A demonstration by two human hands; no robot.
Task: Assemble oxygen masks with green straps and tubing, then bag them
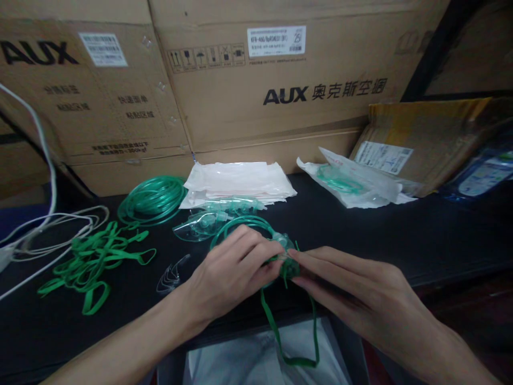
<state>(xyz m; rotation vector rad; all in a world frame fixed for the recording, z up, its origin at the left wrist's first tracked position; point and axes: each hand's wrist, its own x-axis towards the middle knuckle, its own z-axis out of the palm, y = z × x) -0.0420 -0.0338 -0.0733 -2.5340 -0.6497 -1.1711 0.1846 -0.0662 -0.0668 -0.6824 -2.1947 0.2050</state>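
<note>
My left hand (232, 270) and my right hand (344, 286) meet at the table's front edge, both closed in a pinch on a clear green oxygen mask (285, 247). The mask's green elastic strap (294, 342) hangs down in a loop below my fingers. A coil of green tubing (240, 224) curves behind my left hand. More clear masks (208, 220) lie just beyond it.
On the black table (401, 235) lie a pile of green elastic straps (96, 256), a coil of green tubing (154, 199), a stack of clear plastic bags (238, 182) and a bagged mask (352, 184). White cables (48, 224) run at left. Cardboard boxes (280, 80) stand behind.
</note>
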